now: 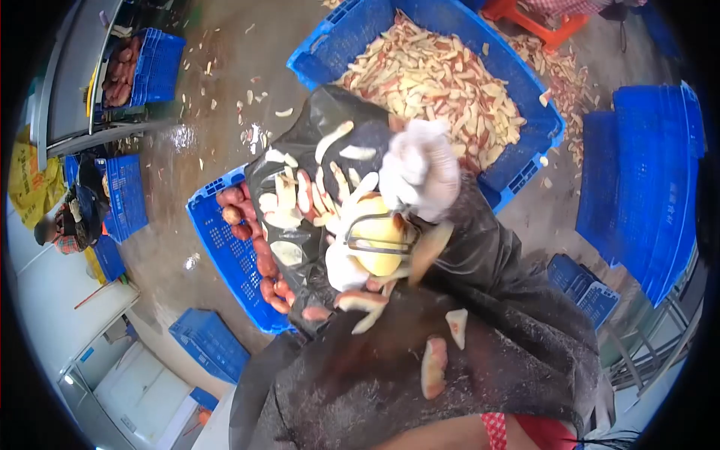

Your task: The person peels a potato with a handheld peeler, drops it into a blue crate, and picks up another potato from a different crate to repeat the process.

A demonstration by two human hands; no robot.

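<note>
My left hand (346, 259), in a white glove, is wrapped round a pale peeled tuber (379, 244) over my lap. In a white glove too, my right hand (421, 171) is closed just above it, its fingers round the handle end of a wire-framed peeler (375, 219) that lies across the tuber. A blurred strip of peel (431, 251) hangs at the tuber's right side. More peel strips (296, 195) lie on the black plastic apron (450, 360) covering my lap.
Ahead, a blue crate (551, 112) holds a heap of peelings (442, 82). Red-skinned tubers (266, 264) fill a blue crate (217, 232) at the left. Stacked blue crates (641, 180) stand right, near an orange stool (525, 19). Another person (69, 229) is at the far left.
</note>
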